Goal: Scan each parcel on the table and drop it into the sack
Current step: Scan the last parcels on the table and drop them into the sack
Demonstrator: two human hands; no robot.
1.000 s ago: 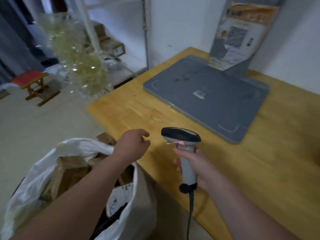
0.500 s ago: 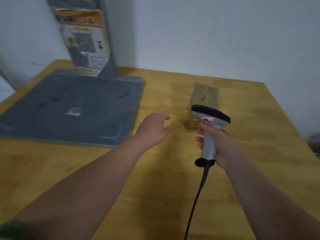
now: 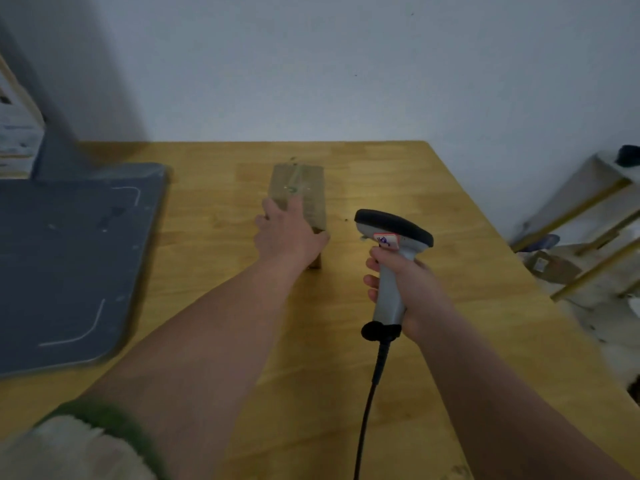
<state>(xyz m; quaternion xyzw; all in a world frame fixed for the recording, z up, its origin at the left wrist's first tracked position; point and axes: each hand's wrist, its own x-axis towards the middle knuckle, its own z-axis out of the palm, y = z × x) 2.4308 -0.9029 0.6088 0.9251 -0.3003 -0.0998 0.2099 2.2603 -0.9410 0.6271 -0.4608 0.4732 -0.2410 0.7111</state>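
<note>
Right now a long brown cardboard parcel [image 3: 300,194] is lying on the wooden worktop [image 3: 433,289], toward its far edge and near the middle, with its length running away from the camera. The left hand [image 3: 287,233] is resting on the parcel's near end, fingers spread across the top and the thumb reaching down its right side; whether it is gripping yet is hard to tell. Just to the right, apart from the parcel, the right hand [image 3: 401,289] is wrapping its fingers around the grey handle of a barcode scanner [image 3: 393,244], whose dark head is sitting level with the parcel's near end. A black cable [image 3: 367,410] is trailing from the handle toward the camera. A grey mat [image 3: 69,258] is covering the worktop's left part, well apart from the parcel.
</note>
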